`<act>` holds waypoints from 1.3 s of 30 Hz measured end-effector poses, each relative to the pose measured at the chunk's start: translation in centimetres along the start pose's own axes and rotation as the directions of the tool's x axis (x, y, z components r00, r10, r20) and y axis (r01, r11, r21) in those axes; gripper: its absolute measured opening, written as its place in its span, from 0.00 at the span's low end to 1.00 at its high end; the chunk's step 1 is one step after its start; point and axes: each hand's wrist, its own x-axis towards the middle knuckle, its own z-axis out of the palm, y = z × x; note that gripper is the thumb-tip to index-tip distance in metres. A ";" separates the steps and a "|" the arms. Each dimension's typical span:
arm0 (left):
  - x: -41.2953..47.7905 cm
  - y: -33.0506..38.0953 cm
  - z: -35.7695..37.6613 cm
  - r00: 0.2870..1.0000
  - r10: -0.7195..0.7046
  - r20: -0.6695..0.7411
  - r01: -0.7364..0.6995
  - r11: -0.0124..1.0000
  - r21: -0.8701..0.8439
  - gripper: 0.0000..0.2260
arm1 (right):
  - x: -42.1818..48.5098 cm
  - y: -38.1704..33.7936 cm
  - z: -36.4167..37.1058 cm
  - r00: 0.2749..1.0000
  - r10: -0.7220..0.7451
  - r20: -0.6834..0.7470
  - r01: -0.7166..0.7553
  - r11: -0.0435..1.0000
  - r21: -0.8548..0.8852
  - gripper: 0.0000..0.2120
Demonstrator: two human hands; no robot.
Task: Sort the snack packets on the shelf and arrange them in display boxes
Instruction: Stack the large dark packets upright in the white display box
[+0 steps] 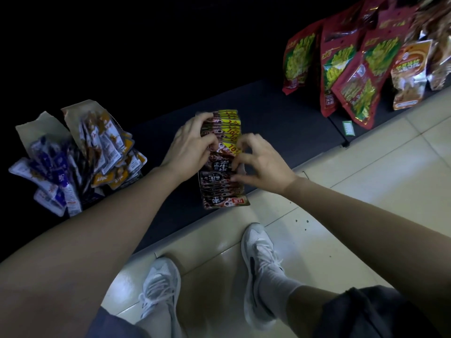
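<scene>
Grip of left hand (192, 140) and right hand (263, 164) pinches dark packet row (219, 189); loose packets (97, 147) left, red bags (341, 76) right.

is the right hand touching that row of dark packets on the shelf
Touching. The head view shows the right hand with its curled fingertips pinching the right edges of the row of dark packets, with no gap between them.

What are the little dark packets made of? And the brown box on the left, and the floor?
The dark packets look like thin plastic or foil film with a glossy finish: they are printed all over and catch the light. The box looks like plain matte cardboard, brown with bent flaps. The floor seems to be glazed tile: pale shiny squares with joint lines.
</scene>
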 end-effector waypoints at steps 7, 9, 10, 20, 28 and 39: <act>-0.2 0.0 0.0 0.997 -0.051 0.056 0.054 0.998 -0.036 0.09 | -0.6 -1.1 1.1 0.962 -0.029 0.273 0.061 0.992 -0.109 0.18; -0.3 -0.2 0.1 0.996 -0.055 0.066 0.058 0.997 -0.043 0.09 | -0.1 -1.6 1.5 0.966 0.001 0.257 0.045 0.984 -0.170 0.16; -0.3 -0.3 0.1 0.996 -0.056 0.069 0.060 0.997 -0.049 0.09 | 0.3 -1.8 1.7 0.966 0.030 0.257 0.020 0.982 -0.190 0.16; -0.2 -0.3 -0.5 0.990 -0.094 0.106 0.117 0.962 -0.247 0.21 | 2.5 -1.7 0.1 0.987 0.149 -0.057 -0.155 0.979 -0.131 0.14; -0.7 -0.5 0.0 0.991 -0.070 0.113 0.079 0.994 -0.073 0.12 | 2.3 -1.4 1.8 0.945 0.326 -0.031 -0.323 0.943 0.085 0.08; -0.7 -0.1 0.2 0.996 -0.058 0.075 0.055 0.998 0.038 0.19 | 1.5 0.1 -0.3 0.988 0.152 -0.025 -0.149 0.985 0.091 0.16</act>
